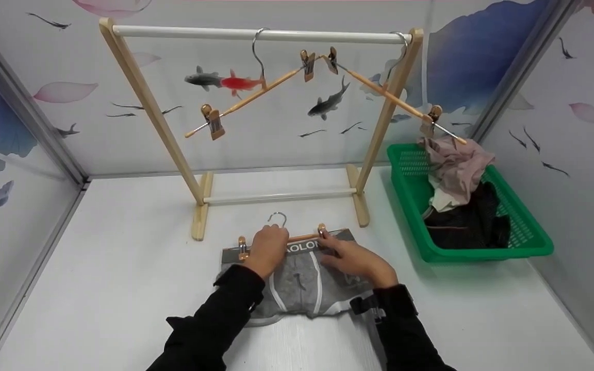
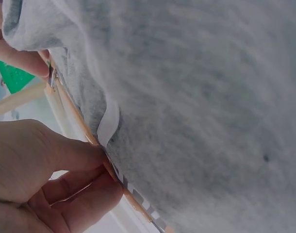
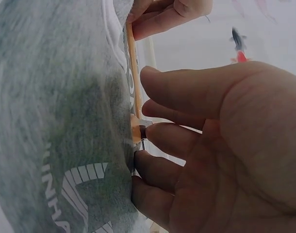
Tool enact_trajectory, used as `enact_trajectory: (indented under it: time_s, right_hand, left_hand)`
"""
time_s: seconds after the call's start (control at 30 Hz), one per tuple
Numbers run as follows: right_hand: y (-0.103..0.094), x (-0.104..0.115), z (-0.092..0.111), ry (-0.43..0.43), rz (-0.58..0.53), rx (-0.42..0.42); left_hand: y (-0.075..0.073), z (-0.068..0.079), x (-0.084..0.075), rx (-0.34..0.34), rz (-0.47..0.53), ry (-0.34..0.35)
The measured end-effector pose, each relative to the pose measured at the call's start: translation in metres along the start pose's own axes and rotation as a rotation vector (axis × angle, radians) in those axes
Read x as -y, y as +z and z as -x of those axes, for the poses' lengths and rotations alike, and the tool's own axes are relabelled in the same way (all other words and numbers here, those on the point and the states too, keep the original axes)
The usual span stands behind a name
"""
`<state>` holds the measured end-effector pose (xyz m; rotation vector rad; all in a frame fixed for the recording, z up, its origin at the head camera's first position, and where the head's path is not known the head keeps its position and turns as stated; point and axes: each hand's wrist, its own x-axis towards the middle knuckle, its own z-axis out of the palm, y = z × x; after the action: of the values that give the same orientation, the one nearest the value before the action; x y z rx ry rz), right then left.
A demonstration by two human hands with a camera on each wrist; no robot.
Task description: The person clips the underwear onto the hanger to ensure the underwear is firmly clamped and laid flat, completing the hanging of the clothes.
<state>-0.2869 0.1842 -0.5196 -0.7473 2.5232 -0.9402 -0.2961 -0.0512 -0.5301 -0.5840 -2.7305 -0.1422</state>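
Head view, with the grey boxer briefs (image 1: 299, 288) as the clock's centre: at twelve o'clock a wooden rack (image 1: 199, 33) stands on the white desk (image 1: 121, 268), and from the left part of its rail a first clip hanger (image 1: 256, 95) hangs, tilted up toward the right. Nearer, a second clip hanger (image 1: 303, 237) lies along the briefs' waistband (image 1: 304, 247), its left clip (image 1: 243, 248) at ten o'clock. Between ten and eleven, the left hand (image 1: 266, 250) pinches this hanger's bar between thumb and fingers. The briefs, white-piped and lettered at the waistband, lie on the desk beneath both hands. The hanger's right clip (image 1: 322, 230) sits at one o'clock; by it, at two o'clock, the right hand (image 1: 351, 257) is loosely open, thumb held apart, a fingertip against the clip. High at one o'clock a third clip hanger (image 1: 385, 93) hangs from the rail, sloping down rightward. Farther out at two o'clock, a green basket (image 1: 488, 253) holds a dusty-pink cloth (image 1: 454, 162) and dark clothing (image 1: 462, 224).
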Motion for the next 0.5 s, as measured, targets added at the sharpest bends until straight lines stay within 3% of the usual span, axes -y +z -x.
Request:
enact_trajectory:
  time_s: [0.33, 0.5]
  right_hand:
    - [-0.004, 0.002, 0.002, 0.013, -0.019, -0.034]
    - [-0.015, 0.000, 0.007, 0.047, 0.006, -0.182]
  left_hand:
    - [0.001, 0.002, 0.004, -0.045, -0.055, 0.013]
    - [-0.007, 0.003, 0.008, 0.030, -0.021, -0.028]
